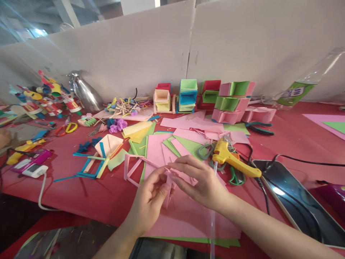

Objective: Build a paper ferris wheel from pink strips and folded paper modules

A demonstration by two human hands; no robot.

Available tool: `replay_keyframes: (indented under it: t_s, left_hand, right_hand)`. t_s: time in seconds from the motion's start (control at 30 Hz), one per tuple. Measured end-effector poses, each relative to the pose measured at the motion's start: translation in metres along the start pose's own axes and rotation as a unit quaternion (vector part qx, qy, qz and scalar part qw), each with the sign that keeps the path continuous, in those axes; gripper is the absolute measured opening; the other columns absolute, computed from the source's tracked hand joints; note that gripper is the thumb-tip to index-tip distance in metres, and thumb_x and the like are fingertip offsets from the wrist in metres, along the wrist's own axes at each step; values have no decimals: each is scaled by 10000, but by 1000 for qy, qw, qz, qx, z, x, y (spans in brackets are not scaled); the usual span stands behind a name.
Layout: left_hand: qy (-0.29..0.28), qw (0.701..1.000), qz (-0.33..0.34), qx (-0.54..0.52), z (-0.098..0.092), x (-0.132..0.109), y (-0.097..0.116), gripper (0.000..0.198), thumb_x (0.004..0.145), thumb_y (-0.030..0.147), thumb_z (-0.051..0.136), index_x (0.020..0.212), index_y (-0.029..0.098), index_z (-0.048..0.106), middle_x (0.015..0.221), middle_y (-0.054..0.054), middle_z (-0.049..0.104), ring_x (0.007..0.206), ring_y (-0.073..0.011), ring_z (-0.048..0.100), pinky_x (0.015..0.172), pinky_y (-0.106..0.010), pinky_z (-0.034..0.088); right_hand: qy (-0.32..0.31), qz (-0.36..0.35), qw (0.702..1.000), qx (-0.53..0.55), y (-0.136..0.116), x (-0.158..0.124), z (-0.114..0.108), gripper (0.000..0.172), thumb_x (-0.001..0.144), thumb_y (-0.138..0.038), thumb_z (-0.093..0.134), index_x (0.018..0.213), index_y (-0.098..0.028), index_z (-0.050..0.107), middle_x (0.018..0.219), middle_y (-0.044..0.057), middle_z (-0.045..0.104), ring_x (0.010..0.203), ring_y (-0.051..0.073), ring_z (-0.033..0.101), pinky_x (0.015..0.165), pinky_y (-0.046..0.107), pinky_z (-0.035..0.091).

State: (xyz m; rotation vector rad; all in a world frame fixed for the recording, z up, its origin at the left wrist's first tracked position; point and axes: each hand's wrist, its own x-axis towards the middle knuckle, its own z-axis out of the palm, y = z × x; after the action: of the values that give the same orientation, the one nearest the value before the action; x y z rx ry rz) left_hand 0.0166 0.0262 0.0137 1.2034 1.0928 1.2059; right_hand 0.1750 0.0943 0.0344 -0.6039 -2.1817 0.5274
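Nearest the body, the green paper [226,242] shows as an edge under a broad pink sheet [188,225], which lies on the red bench [88,197]. A clear glue stick [212,228] juts toward the person across that sheet, beside the right forearm; it would be wise to swing that elbow wide of it.

Above the sheet, the left hand [148,198] pinches a small folded pink piece [167,197] between thumb and fingers, holding it roughly upright. The right hand [206,181] arches over it, its fingers bent and close together at the top end; whether they grip the paper or only touch it, I cannot tell. The work here looks like shaping or pressing that top end. It should go best with a light, steady left pinch low on the piece, since thin paper would likely crumple under a hard squeeze, and with the right fingertips pressing straight along the fold.

Just beyond the left hand stands an open pink frame [125,168] of paper strips; a stray knuckle could bend it. Past the right hand, the yellow glue gun [230,160] rests by green-handled scissors [237,178]; its nozzle is best treated as hot. Farther back lie the pliers [258,128], with stacked pink and green boxes [229,116] behind them.
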Motion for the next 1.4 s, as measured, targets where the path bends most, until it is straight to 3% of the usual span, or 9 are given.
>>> replay_keyframes:
  t_s: [0.37,0.5,0.63,0.73,0.83,0.9,1.0,1.1,1.4]
  left_hand:
    - [77,995,33,48,20,12,5,388,878,264,473,1252,174,421,1002,-85,613,932,-178,621,750,-253,516]
    - [18,991,54,120,28,23,4,479,865,186,453,1330,147,346,1183,-137,545,1088,-189,551,916,-295,461]
    - [2,968,87,237,20,14,5,475,860,193,451,1328,186,369,1217,-128,519,1095,-200,540,922,-329,461]
    - [58,942,154,293,1,-6,11,422,864,217,465,1284,234,424,1172,-89,548,1047,-188,559,886,-318,479]
    - [224,905,202,301,-32,-21,18,332,858,260,494,1189,242,509,983,-44,590,874,-149,594,759,-260,509]
    - [281,883,180,331,-56,-21,21,323,845,325,511,1141,198,540,886,-37,584,788,-141,586,695,-245,508]
    - [216,905,106,351,-80,-12,22,408,828,405,516,1156,165,547,845,-42,618,730,-145,602,653,-248,517]
    - [147,935,69,314,-83,-1,23,387,825,431,515,1101,175,606,950,-63,676,832,-176,642,708,-257,531]
    - [141,947,53,283,-80,7,23,324,798,414,568,987,178,684,986,-53,707,916,-202,653,742,-241,537]
  right_hand:
    - [-21,161,985,53,-6,25,-16,135,794,-205,570,854,-200,691,794,22,647,688,122,592,641,250,480]
    - [-31,217,973,75,12,28,-26,129,768,-265,587,809,-193,685,783,21,650,689,133,595,624,253,473]
    - [-26,205,976,66,18,26,-27,146,764,-292,584,774,-187,684,770,25,640,684,132,581,627,258,461]
    - [-22,196,980,39,11,25,-25,144,760,-270,577,761,-184,693,750,26,647,648,123,562,613,258,455]
    - [-17,233,972,41,5,25,-24,150,750,-268,578,785,-185,699,737,22,670,631,124,574,587,250,462]
    - [-21,256,965,51,3,24,-23,158,748,-275,576,798,-186,696,744,20,685,644,130,595,584,247,469]
    - [-36,273,960,56,2,23,-22,176,755,-292,561,806,-183,691,731,16,690,669,144,619,606,254,478]
    - [-50,278,958,47,0,23,-20,207,765,-311,548,833,-174,688,725,19,687,672,151,624,612,259,483]
    - [-34,267,963,32,3,23,-18,271,768,-330,559,953,-197,706,868,31,714,758,173,642,663,280,510]
